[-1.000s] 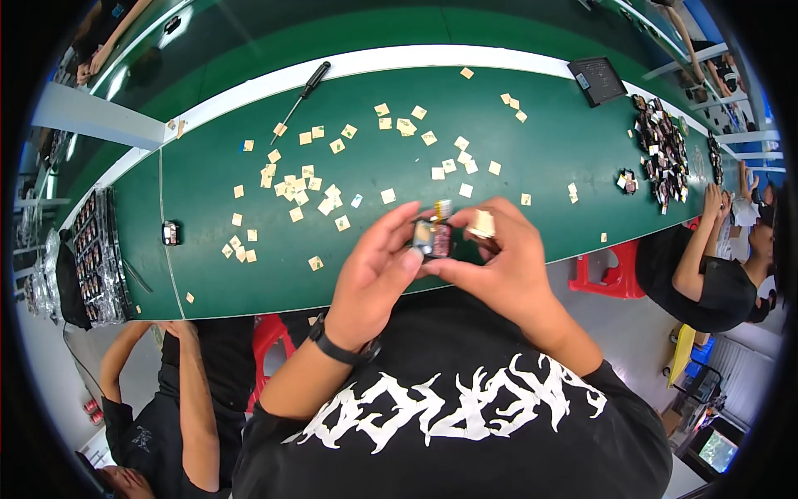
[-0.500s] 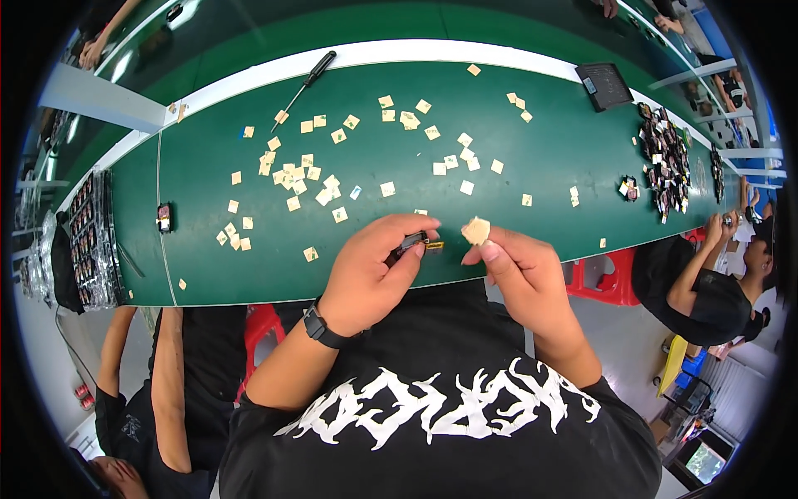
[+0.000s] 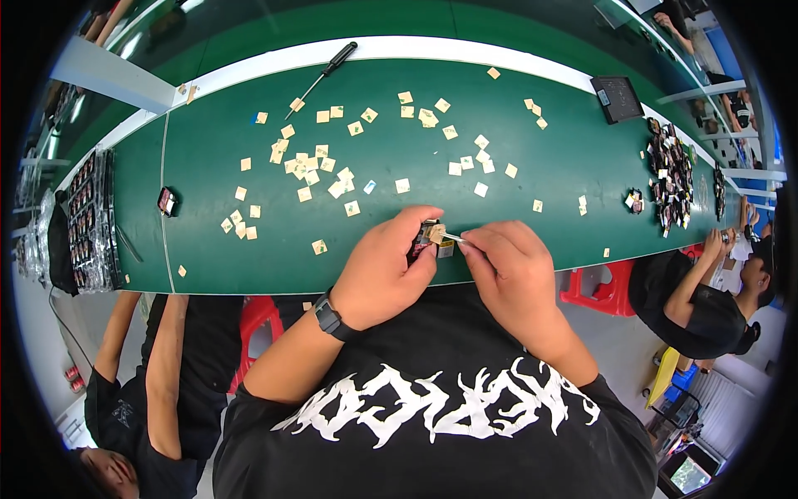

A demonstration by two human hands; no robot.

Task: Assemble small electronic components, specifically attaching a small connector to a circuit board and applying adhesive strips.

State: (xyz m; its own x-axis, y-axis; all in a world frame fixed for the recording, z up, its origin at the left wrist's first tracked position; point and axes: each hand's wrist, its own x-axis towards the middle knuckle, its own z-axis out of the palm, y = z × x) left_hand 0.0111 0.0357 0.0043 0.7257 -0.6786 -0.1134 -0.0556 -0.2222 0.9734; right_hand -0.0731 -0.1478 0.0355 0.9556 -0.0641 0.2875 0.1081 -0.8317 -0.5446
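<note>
My left hand (image 3: 381,268) is closed around a small black electronic part (image 3: 418,244) near the table's front edge. A crumpled beige square (image 3: 437,234) lies against the part's right side; whether it is stuck there I cannot tell. From the right, my right hand (image 3: 517,264) pinches a thin silvery tool (image 3: 456,238), whose tip meets the beige square. Fingers hide the tool's other end, so its exact kind does not show. Many beige square stickers (image 3: 402,185) are scattered beyond my hands on the green table (image 3: 499,125).
A black-handled screwdriver (image 3: 340,56) lies at the back edge, near a black tray (image 3: 618,98) farther right. Black parts (image 3: 672,175) are heaped at the right, and one part (image 3: 167,201) sits at the left. Filled plastic trays (image 3: 90,224) stand at the far left. Co-workers are on both sides.
My right hand has moved slightly left, and the silvery tool now shows in it. The beige square has passed from its fingertips to the part in my left hand. The view has shifted slightly.
</note>
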